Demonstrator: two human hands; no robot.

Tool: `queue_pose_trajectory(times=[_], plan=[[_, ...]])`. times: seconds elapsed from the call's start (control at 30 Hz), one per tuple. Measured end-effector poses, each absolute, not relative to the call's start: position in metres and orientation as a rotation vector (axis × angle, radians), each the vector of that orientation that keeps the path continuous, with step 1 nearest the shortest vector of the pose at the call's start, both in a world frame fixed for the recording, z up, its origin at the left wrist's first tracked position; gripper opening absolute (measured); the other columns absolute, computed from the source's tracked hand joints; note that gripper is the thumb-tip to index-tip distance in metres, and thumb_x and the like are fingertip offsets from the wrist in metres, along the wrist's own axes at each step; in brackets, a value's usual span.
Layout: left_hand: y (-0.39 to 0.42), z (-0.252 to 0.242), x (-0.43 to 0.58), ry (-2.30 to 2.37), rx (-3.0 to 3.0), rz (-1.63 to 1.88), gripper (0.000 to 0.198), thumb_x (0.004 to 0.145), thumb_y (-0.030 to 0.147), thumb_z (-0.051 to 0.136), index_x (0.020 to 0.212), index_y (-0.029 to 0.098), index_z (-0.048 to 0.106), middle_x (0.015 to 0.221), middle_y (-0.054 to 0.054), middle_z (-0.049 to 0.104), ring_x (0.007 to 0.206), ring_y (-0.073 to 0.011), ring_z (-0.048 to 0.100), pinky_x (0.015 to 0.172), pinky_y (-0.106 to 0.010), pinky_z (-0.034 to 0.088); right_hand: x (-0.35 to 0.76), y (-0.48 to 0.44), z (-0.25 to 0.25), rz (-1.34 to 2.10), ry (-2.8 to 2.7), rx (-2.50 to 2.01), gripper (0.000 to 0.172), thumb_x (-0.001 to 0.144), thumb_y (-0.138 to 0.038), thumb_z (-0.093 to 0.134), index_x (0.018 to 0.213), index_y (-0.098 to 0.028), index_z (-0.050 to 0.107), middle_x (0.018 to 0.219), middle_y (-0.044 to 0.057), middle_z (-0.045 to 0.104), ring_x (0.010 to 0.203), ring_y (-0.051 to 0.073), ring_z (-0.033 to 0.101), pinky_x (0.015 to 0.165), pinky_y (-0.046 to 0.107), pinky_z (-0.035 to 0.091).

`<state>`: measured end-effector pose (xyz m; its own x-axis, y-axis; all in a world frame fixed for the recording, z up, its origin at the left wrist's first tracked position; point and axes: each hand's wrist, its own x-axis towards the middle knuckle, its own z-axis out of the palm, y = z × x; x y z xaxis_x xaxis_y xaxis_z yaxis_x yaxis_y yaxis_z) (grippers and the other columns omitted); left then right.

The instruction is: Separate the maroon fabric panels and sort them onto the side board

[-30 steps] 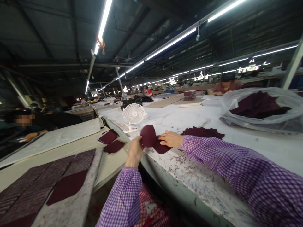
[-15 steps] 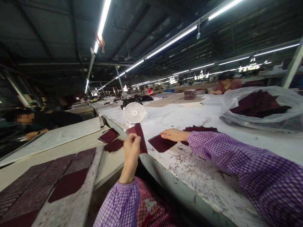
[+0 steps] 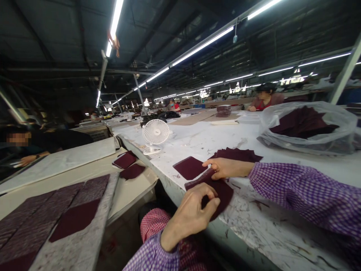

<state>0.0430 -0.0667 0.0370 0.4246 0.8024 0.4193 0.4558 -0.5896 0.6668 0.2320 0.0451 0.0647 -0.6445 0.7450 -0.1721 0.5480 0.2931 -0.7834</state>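
In the head view, from where I stand, both hands are busy over one dark maroon cloth piece [image 3: 225, 194], which lies at the near edge of the white tabletop [image 3: 208, 137]. The left hand [image 3: 194, 209] curls above it, thumb and forefinger bent toward each other in a narrow ring; I cannot tell whether they grip the cloth. The right hand [image 3: 227, 167] sets its thumb at the cloth's upper edge, forefinger stretched out beyond; whether it pinches, I cannot tell.

Just beyond lies a flat maroon square [image 3: 188, 168], and behind the right hand a fanned-out stack [image 3: 235, 153]. A small white fan [image 3: 155, 131] stands near the left edge, while farther right a clear plastic bag [image 3: 266, 137] holds more maroon pieces [image 3: 304, 122]. Over on the left, a speckled board [image 3: 75, 248] carries patterned cloth [image 3: 56, 205].
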Motion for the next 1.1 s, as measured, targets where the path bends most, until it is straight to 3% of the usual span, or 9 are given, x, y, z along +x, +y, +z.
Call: queue_pose_trajectory(times=[0.1,0.2,0.37,0.47,0.57,1.1], plan=[[-0.048,0.037,0.039,1.254,2.205,1.138,0.015,0.087,0.028,0.046,0.087,0.02,0.058,0.094,-0.005,0.063,0.088,-0.0184,0.056,0.081,-0.03,0.044,0.237,0.042,0.061,1.127,-2.435,-1.092,0.061,0.07,-0.025,0.063,0.127,-0.014,0.045,0.08,0.0,0.054,0.065,0.011,0.05,0.056,0.023,0.042],[-0.019,0.031,0.043,1.482,2.294,1.055,0.023,0.084,0.026,0.051,0.103,0.019,0.062,0.099,-0.006,0.062,0.094,-0.0213,0.054,0.084,-0.034,0.042,0.238,0.036,0.062,0.863,-2.552,-1.081,0.057,0.07,-0.025,0.063,0.124,-0.012,0.049,0.079,0.001,0.056,0.067,0.013,0.051,0.059,0.024,0.041],[0.008,0.02,0.058,1.536,2.464,0.815,0.021,0.083,0.019,0.052,0.09,0.025,0.071,0.088,-0.002,0.063,0.087,-0.0192,0.054,0.078,-0.03,0.042,0.247,0.034,0.069,0.533,-2.653,-1.159,0.047,0.076,-0.023,0.056,0.121,-0.01,0.052,0.076,0.003,0.063,0.063,0.014,0.056,0.062,0.025,0.04],[0.007,0.017,0.061,1.576,2.539,0.795,0.023,0.085,0.019,0.049,0.09,0.024,0.071,0.086,-0.003,0.061,0.086,-0.0191,0.052,0.074,-0.03,0.041,0.256,0.04,0.071,0.324,-2.676,-1.129,0.028,0.081,-0.02,0.047,0.103,-0.013,0.063,0.075,0.004,0.066,0.065,0.015,0.058,0.065,0.026,0.04],[0.004,0.017,0.061,1.585,2.618,0.738,0.025,0.087,0.019,0.046,0.09,0.024,0.071,0.086,-0.004,0.059,0.085,-0.019,0.051,0.073,-0.03,0.04,0.261,0.046,0.069,0.138,-2.715,-1.01,0.023,0.082,-0.018,0.046,0.091,-0.015,0.067,0.086,0.006,0.067,0.077,0.016,0.059,0.073,0.027,0.04],[-0.002,0.021,0.063,1.611,2.712,0.688,0.027,0.089,0.019,0.043,0.096,0.025,0.069,0.087,-0.003,0.058,0.083,-0.018,0.048,0.071,-0.031,0.037,0.257,0.047,0.054,-0.065,-2.78,-0.965,0.011,0.078,-0.015,0.05,0.079,-0.015,0.061,0.082,0.004,0.063,0.074,0.015,0.056,0.067,0.026,0.037]])
